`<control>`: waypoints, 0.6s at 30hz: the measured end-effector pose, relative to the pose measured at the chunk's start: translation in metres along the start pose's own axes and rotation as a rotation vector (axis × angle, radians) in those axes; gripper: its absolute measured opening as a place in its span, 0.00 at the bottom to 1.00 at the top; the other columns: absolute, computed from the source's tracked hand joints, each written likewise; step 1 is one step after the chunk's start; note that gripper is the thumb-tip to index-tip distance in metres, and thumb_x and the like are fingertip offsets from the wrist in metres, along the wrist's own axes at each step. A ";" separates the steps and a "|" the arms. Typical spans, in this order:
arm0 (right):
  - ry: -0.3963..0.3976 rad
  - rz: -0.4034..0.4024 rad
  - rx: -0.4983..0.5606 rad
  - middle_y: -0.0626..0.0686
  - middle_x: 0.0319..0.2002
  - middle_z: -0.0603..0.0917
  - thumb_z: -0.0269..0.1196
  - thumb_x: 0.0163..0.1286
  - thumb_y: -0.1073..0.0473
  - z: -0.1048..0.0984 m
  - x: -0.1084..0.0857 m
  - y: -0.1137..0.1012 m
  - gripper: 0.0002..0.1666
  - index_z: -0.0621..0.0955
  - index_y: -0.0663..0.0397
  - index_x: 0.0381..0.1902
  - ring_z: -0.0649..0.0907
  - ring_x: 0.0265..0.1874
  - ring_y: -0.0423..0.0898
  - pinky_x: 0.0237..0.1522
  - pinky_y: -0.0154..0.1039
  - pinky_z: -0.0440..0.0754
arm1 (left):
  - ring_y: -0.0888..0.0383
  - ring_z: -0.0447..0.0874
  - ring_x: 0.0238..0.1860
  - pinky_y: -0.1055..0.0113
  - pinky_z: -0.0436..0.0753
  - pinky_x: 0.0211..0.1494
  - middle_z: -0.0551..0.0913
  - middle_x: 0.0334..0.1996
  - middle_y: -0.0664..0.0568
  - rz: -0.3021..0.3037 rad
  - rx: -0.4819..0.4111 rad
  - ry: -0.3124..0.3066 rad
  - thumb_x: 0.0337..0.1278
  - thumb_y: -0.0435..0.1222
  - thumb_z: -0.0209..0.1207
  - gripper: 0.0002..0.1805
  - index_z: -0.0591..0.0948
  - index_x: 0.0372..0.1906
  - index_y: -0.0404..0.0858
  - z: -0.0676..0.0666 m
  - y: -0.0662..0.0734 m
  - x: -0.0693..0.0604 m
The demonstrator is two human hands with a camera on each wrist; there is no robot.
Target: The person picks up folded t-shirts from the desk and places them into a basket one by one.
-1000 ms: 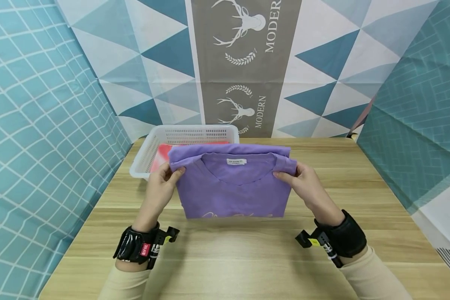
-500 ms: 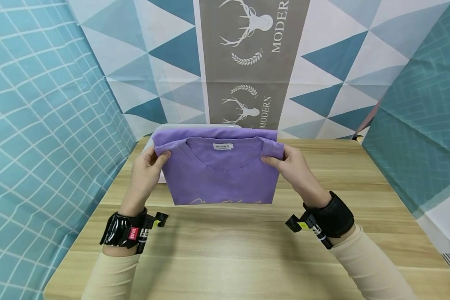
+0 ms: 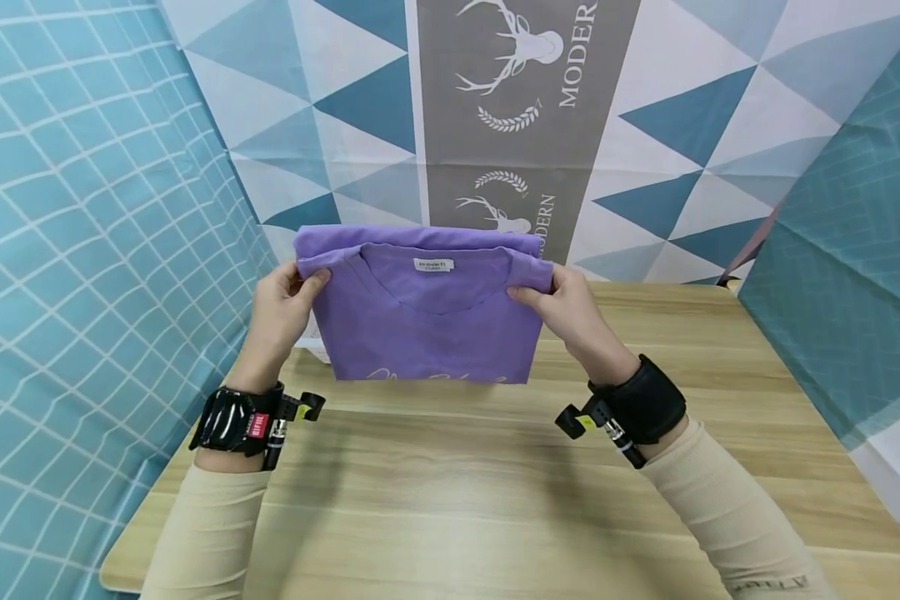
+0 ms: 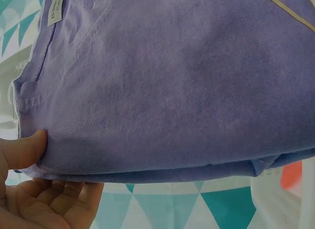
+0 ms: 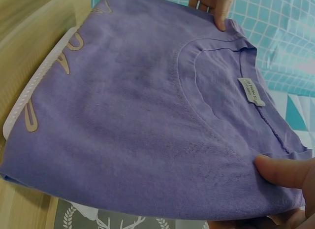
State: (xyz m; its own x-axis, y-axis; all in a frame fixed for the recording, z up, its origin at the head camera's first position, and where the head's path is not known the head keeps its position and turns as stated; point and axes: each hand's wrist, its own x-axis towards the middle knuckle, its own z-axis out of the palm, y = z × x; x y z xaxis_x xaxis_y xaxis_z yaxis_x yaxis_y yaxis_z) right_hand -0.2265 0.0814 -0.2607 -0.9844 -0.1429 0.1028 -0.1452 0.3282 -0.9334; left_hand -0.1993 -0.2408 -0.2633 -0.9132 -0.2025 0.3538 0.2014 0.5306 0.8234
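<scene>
A folded purple T-shirt point(image 3: 427, 329) hangs above the table, its neckline and white label facing me and gold lettering along its lower edge. At its upper left corner my left hand point(image 3: 281, 308) pinches the cloth, thumb in front and fingers behind. My right hand point(image 3: 573, 312) grips the upper right corner in the same manner. In the left wrist view the left thumb point(image 4: 27, 149) presses on the shirt's face. The right wrist view shows the right thumb point(image 5: 283, 171) beside the neckline. Behind the shirt, the white plastic basket point(image 5: 34, 86) is mostly hidden.
The wooden table point(image 3: 435, 483) spreads below the hands. A blue checked cloth point(image 3: 82, 250) stands along the left side, and a patterned cloth with deer prints point(image 3: 517, 125) backs the table. Something red point(image 4: 291, 179) shows inside the basket in the left wrist view.
Both hands have carried the T-shirt up and to the left in the head view, over the basket, which is now almost wholly covered. Both grips stay the same.
</scene>
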 end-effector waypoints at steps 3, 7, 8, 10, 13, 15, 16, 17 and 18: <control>0.020 -0.006 -0.001 0.62 0.49 0.81 0.63 0.65 0.63 0.004 0.008 -0.004 0.21 0.76 0.66 0.54 0.80 0.41 0.44 0.50 0.38 0.78 | 0.79 0.72 0.35 0.85 0.72 0.44 0.80 0.49 0.37 -0.003 0.016 0.019 0.69 0.38 0.52 0.20 0.77 0.56 0.27 -0.002 0.000 0.008; 0.035 -0.008 0.017 0.63 0.50 0.81 0.63 0.64 0.64 0.011 0.018 -0.009 0.21 0.77 0.66 0.54 0.80 0.43 0.46 0.51 0.39 0.78 | 0.78 0.71 0.36 0.83 0.73 0.46 0.79 0.48 0.41 -0.017 0.016 0.040 0.69 0.38 0.52 0.20 0.76 0.56 0.27 -0.006 -0.002 0.018; 0.039 -0.009 0.022 0.63 0.50 0.81 0.63 0.64 0.64 0.013 0.020 -0.011 0.21 0.77 0.67 0.54 0.80 0.43 0.46 0.51 0.39 0.79 | 0.77 0.72 0.37 0.83 0.73 0.47 0.78 0.48 0.43 -0.021 0.011 0.041 0.69 0.38 0.51 0.20 0.76 0.57 0.27 -0.007 -0.002 0.020; 0.045 -0.007 0.030 0.62 0.50 0.81 0.63 0.64 0.64 0.017 0.025 -0.014 0.21 0.77 0.67 0.54 0.80 0.43 0.46 0.51 0.39 0.79 | 0.77 0.72 0.38 0.82 0.73 0.48 0.78 0.46 0.49 -0.033 0.005 0.048 0.69 0.38 0.51 0.20 0.75 0.57 0.28 -0.010 -0.003 0.024; 0.059 -0.002 0.032 0.62 0.50 0.81 0.63 0.64 0.64 0.023 0.031 -0.018 0.21 0.77 0.66 0.53 0.80 0.43 0.47 0.51 0.39 0.79 | 0.76 0.72 0.38 0.81 0.74 0.48 0.76 0.41 0.59 -0.049 -0.003 0.069 0.69 0.39 0.52 0.20 0.75 0.58 0.29 -0.012 -0.006 0.031; 0.072 0.000 0.023 0.62 0.51 0.82 0.64 0.64 0.64 0.027 0.034 -0.021 0.20 0.78 0.66 0.53 0.81 0.44 0.48 0.51 0.40 0.79 | 0.76 0.72 0.38 0.80 0.74 0.48 0.74 0.38 0.65 -0.058 -0.022 0.085 0.69 0.39 0.52 0.20 0.75 0.58 0.29 -0.013 -0.007 0.037; 0.078 -0.001 0.019 0.62 0.51 0.82 0.64 0.64 0.63 0.029 0.036 -0.022 0.20 0.78 0.66 0.52 0.81 0.44 0.49 0.51 0.40 0.79 | 0.75 0.72 0.38 0.79 0.74 0.49 0.73 0.37 0.66 -0.063 -0.028 0.092 0.69 0.39 0.52 0.20 0.75 0.58 0.29 -0.014 -0.008 0.039; 0.084 -0.005 0.016 0.63 0.51 0.82 0.64 0.64 0.63 0.031 0.039 -0.023 0.20 0.78 0.66 0.52 0.81 0.45 0.50 0.52 0.41 0.80 | 0.75 0.72 0.38 0.78 0.75 0.50 0.73 0.37 0.66 -0.068 -0.028 0.096 0.69 0.39 0.52 0.21 0.75 0.58 0.29 -0.015 -0.009 0.042; 0.090 -0.009 0.013 0.63 0.51 0.83 0.64 0.63 0.63 0.034 0.040 -0.024 0.20 0.78 0.66 0.52 0.82 0.46 0.50 0.52 0.41 0.80 | 0.75 0.72 0.39 0.78 0.75 0.50 0.73 0.37 0.67 -0.073 -0.030 0.099 0.69 0.39 0.52 0.21 0.74 0.59 0.30 -0.015 -0.010 0.044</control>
State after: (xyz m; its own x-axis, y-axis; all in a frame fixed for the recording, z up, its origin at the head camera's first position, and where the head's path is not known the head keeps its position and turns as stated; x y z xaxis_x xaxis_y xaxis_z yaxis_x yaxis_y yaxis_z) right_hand -0.2595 0.0365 -0.2460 -0.9882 -0.0606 0.1409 -0.1529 0.3154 -0.9365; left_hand -0.2362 -0.2675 -0.2489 -0.8867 -0.3203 0.3333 0.1478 0.4868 0.8609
